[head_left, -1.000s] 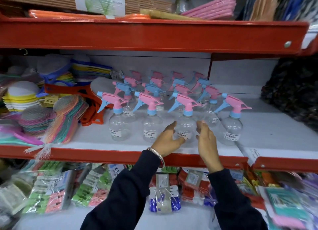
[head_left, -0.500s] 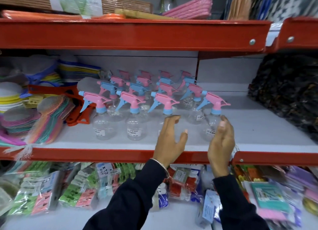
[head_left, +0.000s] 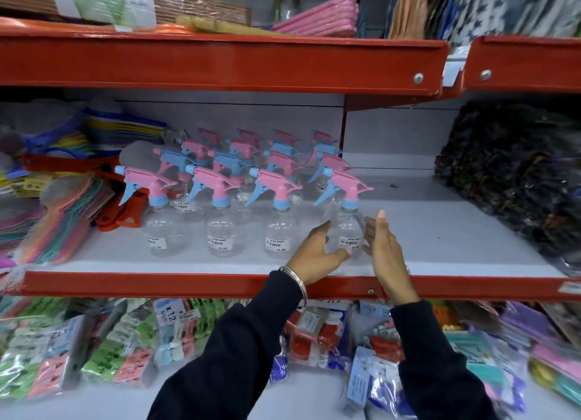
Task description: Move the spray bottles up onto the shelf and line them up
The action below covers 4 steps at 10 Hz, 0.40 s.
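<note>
Where they flanked a gap, both hands [head_left: 349, 253] now cup the rightmost bottle [head_left: 348, 231].

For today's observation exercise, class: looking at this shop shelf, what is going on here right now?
A person in dark sleeves is arranging clear spray bottles with pink and blue trigger heads on the middle shelf. Both hands flank the rightmost front bottle: the left hand touches its left side near the label, and the right hand is open beside it, fingers up. Three other front bottles stand in a row to its left, with more rows behind. The shelf to the right of the bottles is bare.
</note>
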### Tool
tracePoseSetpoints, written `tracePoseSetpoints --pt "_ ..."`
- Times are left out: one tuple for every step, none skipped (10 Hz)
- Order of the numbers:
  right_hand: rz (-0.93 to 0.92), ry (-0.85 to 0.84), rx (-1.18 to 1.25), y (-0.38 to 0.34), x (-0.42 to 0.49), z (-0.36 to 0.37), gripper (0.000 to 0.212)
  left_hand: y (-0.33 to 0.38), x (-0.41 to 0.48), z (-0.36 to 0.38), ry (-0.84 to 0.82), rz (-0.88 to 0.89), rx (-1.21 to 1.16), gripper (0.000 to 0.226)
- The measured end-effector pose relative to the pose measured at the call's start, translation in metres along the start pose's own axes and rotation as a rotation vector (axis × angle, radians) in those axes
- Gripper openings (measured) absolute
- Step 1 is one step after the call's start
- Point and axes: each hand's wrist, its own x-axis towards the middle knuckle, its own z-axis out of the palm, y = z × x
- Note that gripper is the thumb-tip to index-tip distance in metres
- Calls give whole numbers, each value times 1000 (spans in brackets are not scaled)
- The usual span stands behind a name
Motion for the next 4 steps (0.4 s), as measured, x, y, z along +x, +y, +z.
tracePoseSetpoints --pt "-3 -6 23 -3 0 0 52 -6 -4 -2 18 -8 6 74" --pt "-28 -17 39 -4 -4 0 47 -5 -11 -4 29 -24 48 78" --pt "-56 20 44 -7 -10 -1 39 -3 -20 -7 78 6 66 71" --pt "-132 201 -6 7 -43 -12 49 8 -42 -20 278 191 56 56"
